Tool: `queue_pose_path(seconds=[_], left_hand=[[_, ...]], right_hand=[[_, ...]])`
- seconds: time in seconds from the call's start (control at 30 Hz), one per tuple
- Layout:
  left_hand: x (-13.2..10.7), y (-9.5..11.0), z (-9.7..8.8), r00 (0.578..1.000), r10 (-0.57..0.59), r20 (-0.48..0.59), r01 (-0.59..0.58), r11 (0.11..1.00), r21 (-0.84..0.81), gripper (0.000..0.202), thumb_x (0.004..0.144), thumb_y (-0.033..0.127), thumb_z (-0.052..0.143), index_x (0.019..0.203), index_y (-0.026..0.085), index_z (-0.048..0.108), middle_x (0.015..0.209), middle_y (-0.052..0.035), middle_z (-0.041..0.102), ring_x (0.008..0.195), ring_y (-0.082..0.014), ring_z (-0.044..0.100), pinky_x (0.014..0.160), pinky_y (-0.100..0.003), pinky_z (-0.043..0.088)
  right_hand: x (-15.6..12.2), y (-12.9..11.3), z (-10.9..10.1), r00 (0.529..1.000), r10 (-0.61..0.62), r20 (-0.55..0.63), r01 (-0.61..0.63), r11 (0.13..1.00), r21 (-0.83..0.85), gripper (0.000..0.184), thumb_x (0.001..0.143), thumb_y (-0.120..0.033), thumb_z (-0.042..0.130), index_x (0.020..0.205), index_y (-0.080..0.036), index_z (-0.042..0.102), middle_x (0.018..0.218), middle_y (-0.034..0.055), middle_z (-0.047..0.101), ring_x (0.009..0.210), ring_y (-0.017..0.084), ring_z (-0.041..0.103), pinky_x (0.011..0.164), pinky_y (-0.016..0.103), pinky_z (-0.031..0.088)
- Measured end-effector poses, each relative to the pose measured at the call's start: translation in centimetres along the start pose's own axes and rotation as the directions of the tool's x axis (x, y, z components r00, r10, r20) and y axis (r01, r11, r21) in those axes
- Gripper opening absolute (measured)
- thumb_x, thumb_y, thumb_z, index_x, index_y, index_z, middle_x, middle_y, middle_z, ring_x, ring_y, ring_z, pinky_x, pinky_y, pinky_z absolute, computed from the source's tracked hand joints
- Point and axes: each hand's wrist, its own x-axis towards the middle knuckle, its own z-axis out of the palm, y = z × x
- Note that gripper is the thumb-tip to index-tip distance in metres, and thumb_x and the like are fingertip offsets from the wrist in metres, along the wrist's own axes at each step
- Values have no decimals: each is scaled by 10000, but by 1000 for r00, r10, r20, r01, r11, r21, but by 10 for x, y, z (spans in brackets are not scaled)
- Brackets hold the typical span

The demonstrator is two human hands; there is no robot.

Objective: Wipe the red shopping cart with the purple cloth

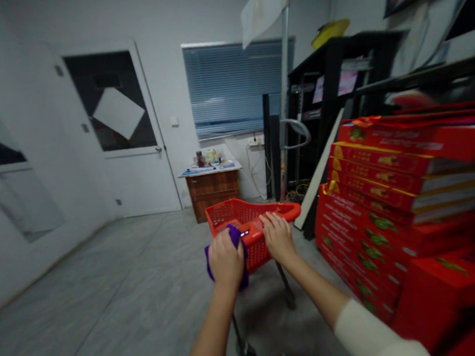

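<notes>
A red plastic shopping cart (255, 254) with a mesh basket stands in front of me on dark legs with casters. My left hand (225, 257) is closed around a purple cloth (235, 237) at the near left end of the cart's handle side; whether it also grips the handle beneath is hidden. My right hand (276, 234) rests closed over the red handle (292, 212), its fingers curled on the bar. Between the two hands a small dark label with white marks shows on the bar. The visible part of the basket holds nothing I can make out.
Stacked red boxes (361, 244) rise close on the right, beside a leaning pale board (322, 167) and a black shelf (327, 63). Ahead are a wooden cabinet (216, 194), a metal pole (286, 95) and a window with blinds. A white door (137, 182) is at back left.
</notes>
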Motion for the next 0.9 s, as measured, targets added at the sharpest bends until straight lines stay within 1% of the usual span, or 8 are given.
queue_pose_path(seconds=[0.13, 0.23, 0.37, 0.47, 0.6, 0.7, 0.8, 0.9], left_hand=[[8, 22, 0, 993, 68, 100, -78, 992, 101, 350, 920, 309, 524, 1203, 109, 573, 1029, -155, 663, 954, -265, 617, 889, -388, 450], [16, 7, -10, 983, 61, 175, -79, 992, 94, 336, 943, 327, 501, 1214, 140, 568, 1055, -125, 674, 977, -243, 631, 890, -356, 453], [19, -15, -17, 991, -32, 130, 15, 991, 134, 336, 961, 346, 480, 1220, 148, 557, 1087, -113, 676, 1002, -234, 634, 893, -339, 453], [19, 0, -9, 993, -84, 83, 64, 973, 221, 337, 962, 338, 470, 1188, 108, 569, 1039, -139, 670, 967, -254, 634, 876, -366, 453], [27, 18, -1, 992, -21, 125, -4, 980, 199, 377, 964, 363, 475, 1224, 101, 553, 1046, -140, 667, 967, -248, 638, 871, -356, 455], [32, -1, -7, 984, 33, 175, -60, 987, 149, 385, 970, 394, 470, 1237, 129, 553, 1043, -116, 684, 977, -234, 648, 881, -334, 459], [32, -26, -10, 992, -13, 125, -11, 982, 188, 404, 973, 399, 463, 1256, 121, 545, 1077, -131, 685, 1021, -247, 641, 916, -348, 454], [31, -23, -4, 994, -98, 56, 81, 967, 242, 426, 971, 383, 462, 1267, 86, 535, 1097, -163, 676, 1030, -269, 634, 916, -374, 455]], right_hand=[[5, -7, -11, 997, -3, 80, 6, 1000, -31, 407, 993, -309, 375, 1333, -247, 589, 1409, 74, 567, 1300, 237, 453, 1086, 435, 307], [12, 5, -23, 986, -56, 156, 64, 997, -46, 403, 998, -338, 379, 1329, -259, 595, 1395, 70, 576, 1282, 229, 467, 1075, 414, 320], [12, 12, -19, 987, -56, 150, 67, 995, -69, 418, 1000, -291, 361, 1362, -265, 570, 1434, 77, 538, 1328, 220, 434, 1118, 418, 283], [6, -1, -9, 992, -14, 126, 24, 997, -77, 426, 1003, -285, 357, 1378, -258, 556, 1450, 106, 513, 1310, 235, 453, 1117, 436, 287], [4, -11, -11, 986, -9, 164, 23, 996, -82, 427, 1004, -345, 379, 1393, -268, 538, 1451, 115, 509, 1296, 256, 463, 1093, 453, 308], [7, -1, -20, 977, -58, 207, 73, 995, -67, 453, 998, -395, 397, 1414, -258, 511, 1437, 102, 527, 1300, 245, 459, 1096, 434, 302], [8, 7, -22, 971, -100, 215, 111, 993, -41, 447, 1001, -381, 379, 1411, -262, 509, 1405, 82, 563, 1300, 228, 457, 1111, 429, 272], [5, 0, -17, 978, -97, 187, 104, 994, -24, 438, 998, -360, 369, 1400, -270, 517, 1370, 83, 591, 1265, 231, 476, 1094, 444, 270]])
